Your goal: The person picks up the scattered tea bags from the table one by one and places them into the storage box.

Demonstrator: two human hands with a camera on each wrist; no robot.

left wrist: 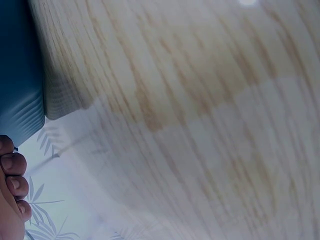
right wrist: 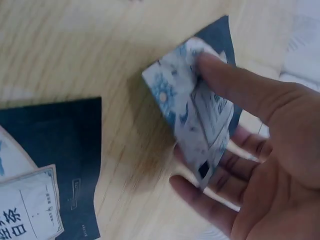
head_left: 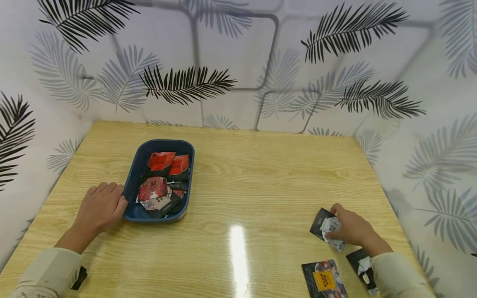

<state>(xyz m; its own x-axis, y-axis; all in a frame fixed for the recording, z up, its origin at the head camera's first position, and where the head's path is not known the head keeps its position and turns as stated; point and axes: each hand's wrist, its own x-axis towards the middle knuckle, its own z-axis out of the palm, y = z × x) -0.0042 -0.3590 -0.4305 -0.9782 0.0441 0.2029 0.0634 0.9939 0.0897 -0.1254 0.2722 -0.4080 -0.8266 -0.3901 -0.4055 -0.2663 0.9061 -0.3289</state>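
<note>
My right hand (head_left: 352, 229) pinches a black and white tea sachet (right wrist: 187, 105) with blue flowers, the thumb across its printed face and the fingers behind it. In the right wrist view, this sachet is tilted above the wooden table. A second black and white sachet (head_left: 363, 269) lies beside my right wrist, partly under the sleeve. My left hand (head_left: 100, 207) is at the left side of a dark blue bin (head_left: 128, 192), its thumb at the rim and its fingers curled. Inside the bin lies a pile of red, black and pale sachets (head_left: 158, 162).
A black sachet with a yellow label (head_left: 324, 280) lies near the front edge at the right. Beside the left sleeve, a small black object (head_left: 79, 278) shows partly. The wooden table (head_left: 257, 178) ends at a leaf-patterned wall covering (head_left: 238, 49) behind.
</note>
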